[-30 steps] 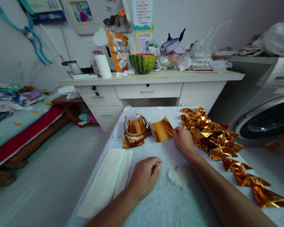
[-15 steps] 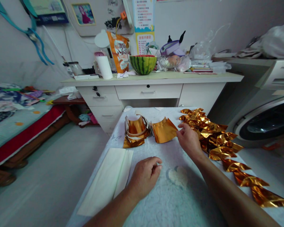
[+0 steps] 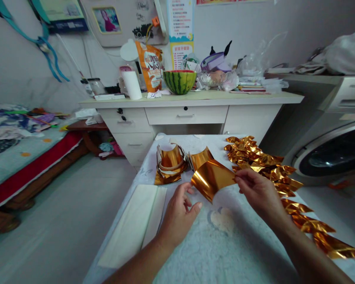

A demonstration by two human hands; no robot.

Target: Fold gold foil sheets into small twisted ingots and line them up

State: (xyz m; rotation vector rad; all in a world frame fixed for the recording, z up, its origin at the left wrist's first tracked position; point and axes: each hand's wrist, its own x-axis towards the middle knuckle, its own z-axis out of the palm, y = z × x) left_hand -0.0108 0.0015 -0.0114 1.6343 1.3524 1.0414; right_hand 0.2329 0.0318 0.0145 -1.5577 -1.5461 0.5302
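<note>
A curved sheet of gold foil paper (image 3: 214,177) is raised above the cloth-covered table (image 3: 225,256). My right hand (image 3: 258,191) pinches its right corner. My left hand (image 3: 180,215) is open, fingers apart, by the sheet's left corner; whether a fingertip touches it I cannot tell. Behind the held sheet stands a stack of gold foil paper (image 3: 199,157), partly hidden. To its left is a curled bundle of gold foil paper (image 3: 170,163) with white edges. Folded gold foil pieces (image 3: 272,159) lie in a long row down the right side.
A folded white paper or cloth (image 3: 130,227) lies on the table's left side. Beyond stands a white desk (image 3: 186,102) bearing a cut watermelon (image 3: 180,82), an orange pouch (image 3: 150,67) and clutter. A washing machine (image 3: 328,130) is at right, a bed (image 3: 32,157) at left.
My right hand has drawn one gold foil sheet off the stack, moving it right and toward me. My left hand has spread its fingers and risen slightly toward the sheet.
</note>
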